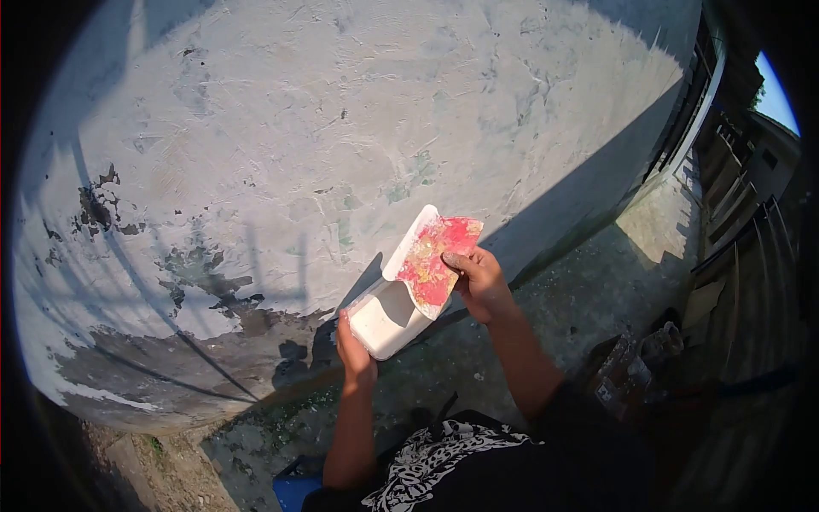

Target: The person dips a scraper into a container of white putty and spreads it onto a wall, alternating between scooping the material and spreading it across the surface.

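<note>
A white rectangular container [380, 322] is held by my left hand [357, 352], its fingers wrapped round the near left side. Over the container's far right part, my right hand [482, 282] pinches a red, stained scraper [439, 256] with the thumb on its face. White paste coats the scraper's long upper left edge. Pale material shows inside the container, partly shaded by the scraper. Behind both stands a wall [341, 128] with a rough whitish coating.
Dark peeling patches [226, 286] mark the wall's lower left. A blue object [294, 490] lies at the bottom, near my body. Cluttered items [627, 367] stand on the ground at the right. A pale walkway [665, 218] runs along the wall's far end.
</note>
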Demonstrator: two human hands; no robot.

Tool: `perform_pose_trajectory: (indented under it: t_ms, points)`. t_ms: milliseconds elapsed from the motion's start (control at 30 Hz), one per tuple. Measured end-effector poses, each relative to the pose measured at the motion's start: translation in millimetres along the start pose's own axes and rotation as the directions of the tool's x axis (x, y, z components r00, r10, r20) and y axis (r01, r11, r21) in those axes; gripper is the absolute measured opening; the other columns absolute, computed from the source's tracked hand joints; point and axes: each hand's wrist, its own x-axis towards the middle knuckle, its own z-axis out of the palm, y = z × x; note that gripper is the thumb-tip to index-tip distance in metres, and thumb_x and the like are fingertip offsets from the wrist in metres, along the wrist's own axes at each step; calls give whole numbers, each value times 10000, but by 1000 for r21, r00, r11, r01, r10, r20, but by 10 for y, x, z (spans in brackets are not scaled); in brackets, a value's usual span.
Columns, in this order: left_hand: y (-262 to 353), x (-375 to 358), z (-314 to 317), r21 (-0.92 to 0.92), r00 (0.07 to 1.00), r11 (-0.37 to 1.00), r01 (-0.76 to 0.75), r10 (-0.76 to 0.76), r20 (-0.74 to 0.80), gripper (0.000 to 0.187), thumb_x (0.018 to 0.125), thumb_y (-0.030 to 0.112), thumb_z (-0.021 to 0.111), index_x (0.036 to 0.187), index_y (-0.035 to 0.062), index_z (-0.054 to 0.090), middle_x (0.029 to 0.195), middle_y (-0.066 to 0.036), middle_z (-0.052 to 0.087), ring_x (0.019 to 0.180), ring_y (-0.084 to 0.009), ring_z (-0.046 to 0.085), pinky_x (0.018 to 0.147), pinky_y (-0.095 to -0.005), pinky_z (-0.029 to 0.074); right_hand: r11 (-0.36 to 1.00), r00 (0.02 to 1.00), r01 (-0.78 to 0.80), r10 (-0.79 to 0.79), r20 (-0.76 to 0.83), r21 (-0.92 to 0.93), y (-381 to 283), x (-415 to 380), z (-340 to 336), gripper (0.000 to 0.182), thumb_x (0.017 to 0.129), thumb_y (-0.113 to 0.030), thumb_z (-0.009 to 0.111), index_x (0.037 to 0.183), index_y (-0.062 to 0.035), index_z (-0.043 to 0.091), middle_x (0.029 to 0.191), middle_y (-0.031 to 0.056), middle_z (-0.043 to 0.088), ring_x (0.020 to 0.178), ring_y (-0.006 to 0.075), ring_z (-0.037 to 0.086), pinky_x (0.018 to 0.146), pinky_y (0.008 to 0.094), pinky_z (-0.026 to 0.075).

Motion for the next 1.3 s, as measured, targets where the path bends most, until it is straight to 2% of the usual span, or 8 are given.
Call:
perform_pose_trajectory:
  t_ms: [133, 233, 300, 367, 433, 833, 1033, 1300]
  points:
    - [-128, -250, -347, 61, 997, 997, -40, 44, -63, 546, 1094, 420, 345, 1364, -20, 523, 1313, -149, 627, 1203, -257, 617, 1021, -399, 488, 969, 955, 191, -146, -259, 158, 122, 345, -208, 163, 995, -72, 604, 1107, 37, 652, 1046, 102, 728, 911, 162, 703, 795, 317, 559]
    - [51, -323, -424, -128, 995, 989, 67, -75, -63, 561, 1090, 471, 321, 1416, 47, 486, 1383, -133, 576, 1254, -285, 582, 1058, -439, 467, 891, 819, 430, -452, -354, -143, 199, 629, -203, 159, 985, -42, 612, 1106, 37, 679, 1021, 126, 738, 889, 161, 695, 741, 331, 545]
    - [136, -359, -467, -57, 989, 996, 64, -71, -128, 558, 1087, 466, 322, 1411, 44, 488, 1376, -131, 578, 1263, -288, 573, 1064, -435, 463, 354, 579, 310, -806, -120, -883, 251, 704, -115, 184, 957, -8, 631, 1126, 23, 696, 1001, 161, 735, 871, 225, 706, 731, 347, 536]
    - [201, -345, -481, 0, 983, 998, 65, -64, -173, 564, 1083, 468, 312, 1409, 45, 491, 1364, -135, 582, 1261, -289, 568, 1057, -437, 461, -156, 265, 340, -930, 253, -927, 371, 967, -131, 411, 738, 65, 672, 1146, 10, 686, 1053, 179, 704, 943, 372, 668, 836, 429, 538]
    - [227, -313, -609, 30, 985, 999, 26, -20, -174, 573, 1080, 471, 292, 1407, 47, 498, 1353, -133, 585, 1247, -290, 566, 1055, -443, 451, -269, 293, 235, -897, 332, -934, 521, 1108, -53, 424, 698, 41, 694, 1120, -7, 699, 1119, 162, 703, 1000, 364, 664, 841, 434, 542]
    - [323, -159, -744, 39, 985, 997, 60, -52, -167, 592, 1081, 492, 264, 1391, 59, 522, 1321, -113, 601, 1222, -279, 572, 1025, -441, 460, -279, 446, 269, -812, 376, -922, 982, 921, -231, 460, 658, 26, 746, 1113, -21, 698, 1050, 113, 709, 863, 306, 619, 780, 399, 532]
    - [382, -192, -630, -8, 972, 996, 88, -88, -217, 596, 1078, 506, 293, 1340, 39, 555, 1300, -120, 623, 1196, -277, 594, 1030, -432, 456, -258, 254, 215, -917, 309, -942, 509, 1157, -33, 427, 687, 46, 704, 1108, -24, 694, 1075, 146, 706, 1002, 356, 647, 872, 427, 542]
    - [431, -121, -698, 33, 987, 998, 60, -54, -153, 623, 1059, 543, 313, 1396, 63, 523, 1357, -109, 592, 1225, -287, 573, 1035, -452, 449, -306, 409, 254, -826, 388, -918, 893, 1051, -194, 400, 686, -13, 697, 1084, -47, 711, 1051, 80, 702, 923, 279, 642, 800, 397, 526]
